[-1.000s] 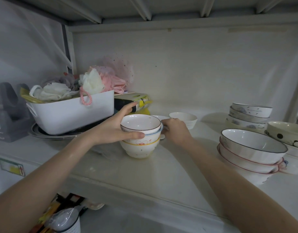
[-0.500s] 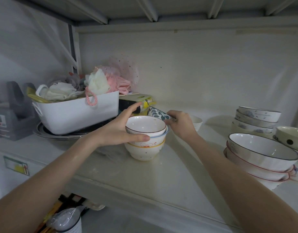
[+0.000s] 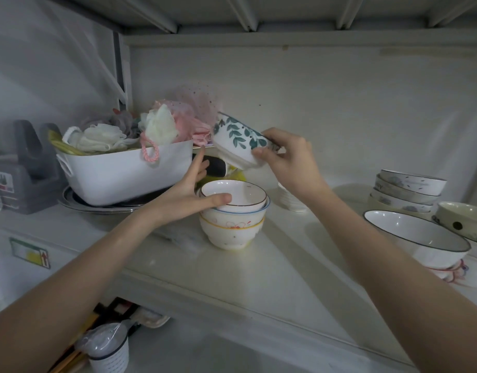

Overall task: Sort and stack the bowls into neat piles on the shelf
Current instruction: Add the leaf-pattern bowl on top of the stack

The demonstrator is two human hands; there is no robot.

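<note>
Right hand (image 3: pixel 288 160) grasps the leaf-print bowl (image 3: pixel 238 140) by its rim and side, holding it tilted in the air above and just behind the small stack (image 3: pixel 233 214). Fingertip pinch only, thumb on the outer wall, no support under the foot.

Left hand (image 3: pixel 189 197) cups the left side of the stack, thumb lying over the top bowl's rim, fingers spread and loose. It is a steadying hold, not a clench. The stack is three nested bowls on the shelf (image 3: pixel 272 278), near mid-depth.

Risks, judged from this pose:
- The bowl is glazed and held at a tilt, so a pinch slip drops it onto the stack. Chipping is likely and the pile could get knocked over.
- The left thumb sits on the rim where the next bowl lands, so it gets trapped or keeps the bowl from seating if not cleared first.
- The leaf-print bowl looks wider than the top bowl. Set on top, it may perch and rock instead of nesting.
- The white basket (image 3: pixel 124 173) with bath puffs is close on the left, and a swing that way could clip it.
- Wide bowl stack (image 3: pixel 417 240) sits near the right forearm, and a careless elbow shift could nudge it.
- The back stack (image 3: pixel 409 192) is well apart, low risk.
</note>
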